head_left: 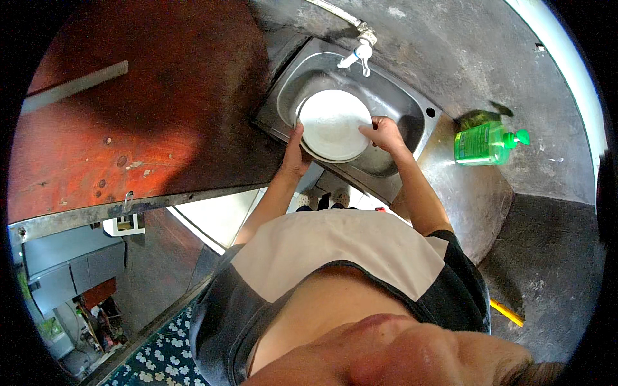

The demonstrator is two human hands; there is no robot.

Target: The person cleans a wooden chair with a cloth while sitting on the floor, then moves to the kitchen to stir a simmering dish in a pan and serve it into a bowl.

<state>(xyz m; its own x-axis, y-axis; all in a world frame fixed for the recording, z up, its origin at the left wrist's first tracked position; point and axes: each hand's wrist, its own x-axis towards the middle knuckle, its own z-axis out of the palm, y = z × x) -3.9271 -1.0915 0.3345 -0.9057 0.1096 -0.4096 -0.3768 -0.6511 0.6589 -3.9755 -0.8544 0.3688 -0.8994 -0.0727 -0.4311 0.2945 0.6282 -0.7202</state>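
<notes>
Between my two hands is a small stack of white plates (336, 125), held over the near left part of a steel sink (398, 116). More than one rim shows along the lower left edge; I cannot tell how many plates there are. My left hand (295, 152) grips the stack's left rim, thumb up along the side and the other fingers hidden beneath. At the right rim, my right hand (385, 134) pinches the edge with its thumb on top. A white tap (358, 56) juts out over the far side of the sink, beyond the plates.
On the ledge right of the sink, a green pump bottle (481, 145) lies beside the grey wall. A reddish-brown wooden panel (129, 148) fills the left, with a pale strip (77, 87) on it. Lower left stand grey cabinets (77, 275). A yellow stick (506, 312) shows at lower right.
</notes>
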